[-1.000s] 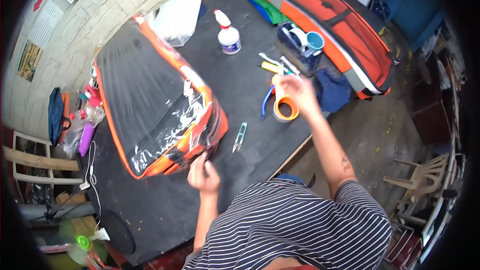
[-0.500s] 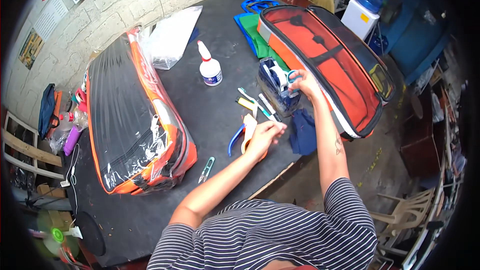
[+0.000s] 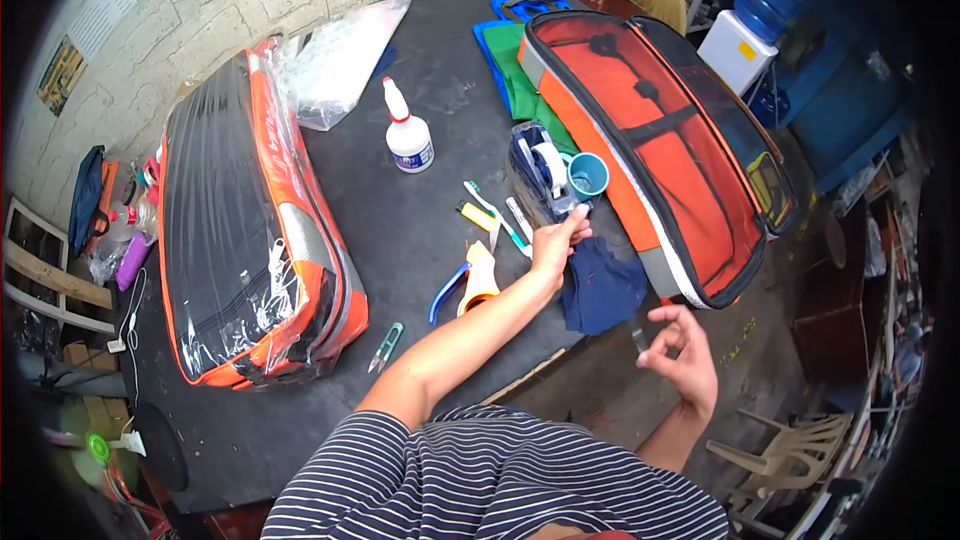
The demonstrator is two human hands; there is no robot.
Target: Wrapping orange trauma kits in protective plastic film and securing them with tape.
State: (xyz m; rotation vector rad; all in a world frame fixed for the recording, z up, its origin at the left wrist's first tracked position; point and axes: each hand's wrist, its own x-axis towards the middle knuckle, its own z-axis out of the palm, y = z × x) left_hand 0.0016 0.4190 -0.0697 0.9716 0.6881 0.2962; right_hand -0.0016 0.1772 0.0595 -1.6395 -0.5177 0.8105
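Observation:
My left hand [image 3: 557,245] is at the near end of a dark tape dispenser [image 3: 530,180] with a white roll. Its fingers are closed together, and what they pinch, if anything, is hidden. My right hand [image 3: 683,360] is raised off the table's front edge, thumb and forefinger pinching what looks like a short strip of clear tape [image 3: 640,341]. A teal cup [image 3: 588,175] stands beside the dispenser. Folded navy cloth [image 3: 604,288] lies below my left hand. Left of it are orange-handled scissors [image 3: 480,275], a toothbrush [image 3: 495,215] and a yellow cutter [image 3: 477,217].
A plastic-wrapped black and orange bag [image 3: 240,220] fills the table's left side. An open red mesh bag [image 3: 640,130] lies at right over green cloth [image 3: 522,90]. A white spray bottle [image 3: 409,135] stands mid-table. Thread snips [image 3: 386,346] lie near the wrapped bag.
My right hand has left the dispenser and cup, coming down and right toward me with the strip. The cup now shows fully. My left hand has moved slightly up to the dispenser's near end.

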